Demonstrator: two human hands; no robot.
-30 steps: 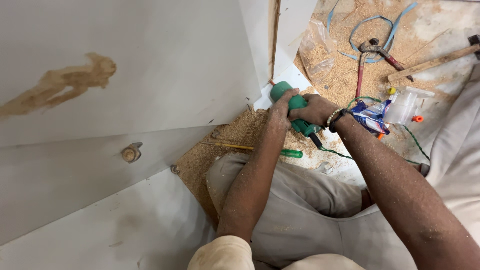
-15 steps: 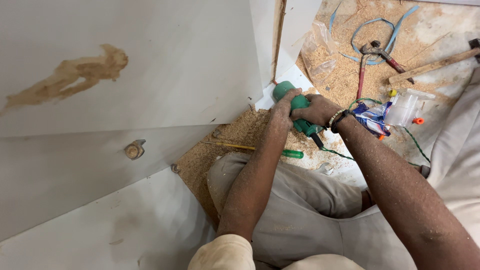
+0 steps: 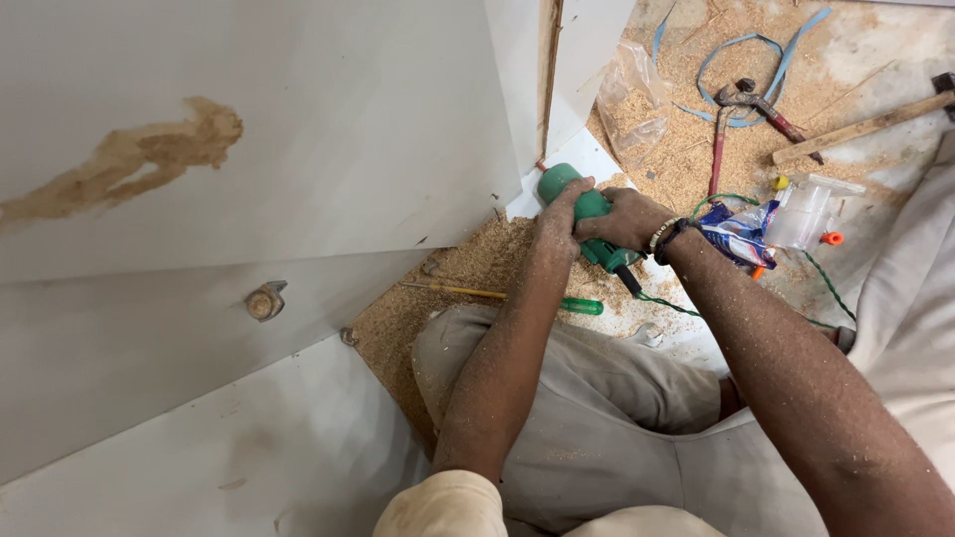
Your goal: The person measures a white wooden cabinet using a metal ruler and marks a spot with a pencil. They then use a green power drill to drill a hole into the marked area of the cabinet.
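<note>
Both my hands grip a green power drill (image 3: pixel 567 189) that points toward the lower corner of the white panels (image 3: pixel 298 129). My left hand (image 3: pixel 555 221) wraps the drill's front body. My right hand (image 3: pixel 627 219), with bead bracelets at the wrist, holds the rear handle, where a black and green cord (image 3: pixel 686 306) leaves it. Sawdust covers both forearms. The drill's tip is hidden behind my hands.
A green-handled screwdriver (image 3: pixel 517 296) lies on the sawdust by my knee. Red-handled pincers (image 3: pixel 741 109), a blue strap (image 3: pixel 736 50), a wooden-handled hammer (image 3: pixel 865 124), a plastic bag (image 3: pixel 632 99) and a clear box with small packets (image 3: pixel 796 214) lie at the right. A bolt fitting (image 3: pixel 264 301) sticks from the lower panel.
The view has drifted a little; my hands and the drill stay in the same grip at the panel corner.
</note>
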